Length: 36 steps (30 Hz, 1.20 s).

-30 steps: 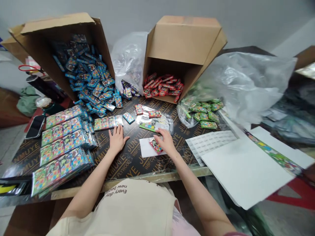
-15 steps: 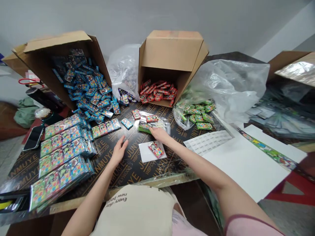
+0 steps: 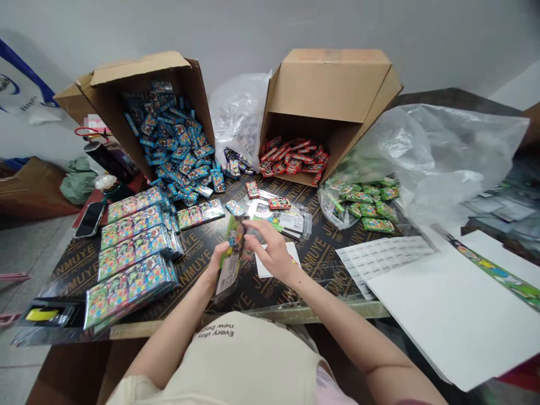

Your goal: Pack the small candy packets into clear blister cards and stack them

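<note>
My left hand (image 3: 215, 264) grips the side of a flat clear plastic bag (image 3: 230, 264) with a green printed top and a white barcode label, held tilted above the table. My right hand (image 3: 272, 250) has its fingertips closed at the bag's upper right edge. Beneath the right hand lies a white sheet (image 3: 265, 270); the red pack on it is mostly hidden. Just beyond are more flat plastic bags (image 3: 291, 222), with a red pack (image 3: 279, 203) on them and another red pack (image 3: 252, 189) at their far edge. A blue pack (image 3: 234, 207) lies behind the held bag.
Wrapped multicoloured pack rows (image 3: 130, 281) are stacked at left, near a phone (image 3: 90, 219). Behind stand a carton of blue packs (image 3: 177, 146), a bag of purple packs (image 3: 234, 166) and a carton of red packs (image 3: 295, 157). Green packs (image 3: 371, 205) and white sheets (image 3: 447, 315) are at right.
My right hand has lifted a bag from the pile and brought it left and nearer. My left hand has taken hold of it. The camera view has shifted left.
</note>
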Each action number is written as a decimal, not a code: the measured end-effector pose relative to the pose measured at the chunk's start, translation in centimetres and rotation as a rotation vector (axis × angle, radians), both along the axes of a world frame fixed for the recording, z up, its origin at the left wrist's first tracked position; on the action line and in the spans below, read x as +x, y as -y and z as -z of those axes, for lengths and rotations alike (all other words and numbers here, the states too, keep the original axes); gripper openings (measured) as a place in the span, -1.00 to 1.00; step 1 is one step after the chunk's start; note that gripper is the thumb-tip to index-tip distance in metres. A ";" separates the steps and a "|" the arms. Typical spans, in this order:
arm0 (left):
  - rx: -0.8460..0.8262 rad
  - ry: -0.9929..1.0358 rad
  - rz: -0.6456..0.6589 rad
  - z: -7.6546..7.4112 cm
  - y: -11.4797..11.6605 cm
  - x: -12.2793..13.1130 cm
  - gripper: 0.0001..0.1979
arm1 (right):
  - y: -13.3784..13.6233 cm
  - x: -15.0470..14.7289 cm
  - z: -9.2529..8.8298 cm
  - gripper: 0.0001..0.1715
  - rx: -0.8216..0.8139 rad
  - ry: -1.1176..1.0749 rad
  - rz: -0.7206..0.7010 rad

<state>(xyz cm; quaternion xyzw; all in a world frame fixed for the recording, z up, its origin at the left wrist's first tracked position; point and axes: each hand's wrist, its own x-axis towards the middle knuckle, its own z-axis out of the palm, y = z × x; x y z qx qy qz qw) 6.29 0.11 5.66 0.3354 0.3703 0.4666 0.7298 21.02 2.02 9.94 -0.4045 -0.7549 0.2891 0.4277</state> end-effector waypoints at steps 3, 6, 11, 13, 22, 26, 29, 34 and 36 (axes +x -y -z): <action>-0.040 0.001 0.078 0.2 1.1 -0.4 -0.36 | -1.7 0.7 -0.1 -0.68 -0.016 -0.009 0.053; -0.030 0.002 0.048 0.5 1.2 -0.5 -0.39 | -2.6 1.2 0.4 -0.71 -0.109 0.039 -0.044; 0.112 -0.098 0.140 0.0 0.3 -1.2 -0.30 | -3.0 2.1 0.7 -0.47 -0.128 0.245 -0.270; 0.136 -0.171 0.151 -0.1 0.1 -1.4 -0.41 | -3.0 2.5 0.7 -0.47 -0.199 0.275 -0.295; 0.014 -0.301 -0.048 0.4 0.0 -2.3 -0.65 | -2.8 2.0 4.0 -0.33 -0.495 -0.354 0.050; 0.179 -0.496 0.034 0.3 0.0 -2.6 -0.65 | -2.1 0.5 5.7 -0.47 -0.772 -0.411 -0.170; 0.256 -0.683 0.009 0.6 0.1 -2.7 -0.59 | -2.2 -0.1 5.9 -0.55 -0.691 -0.408 -0.085; 0.232 -0.776 -0.113 1.3 -0.5 -3.8 -0.52 | -1.7 -0.2 5.4 -0.49 -0.876 -0.495 -0.121; 0.199 -0.744 -0.187 1.4 -0.9 -4.2 -0.52 | -0.7 -0.3 5.6 -0.35 -1.058 -0.465 -0.271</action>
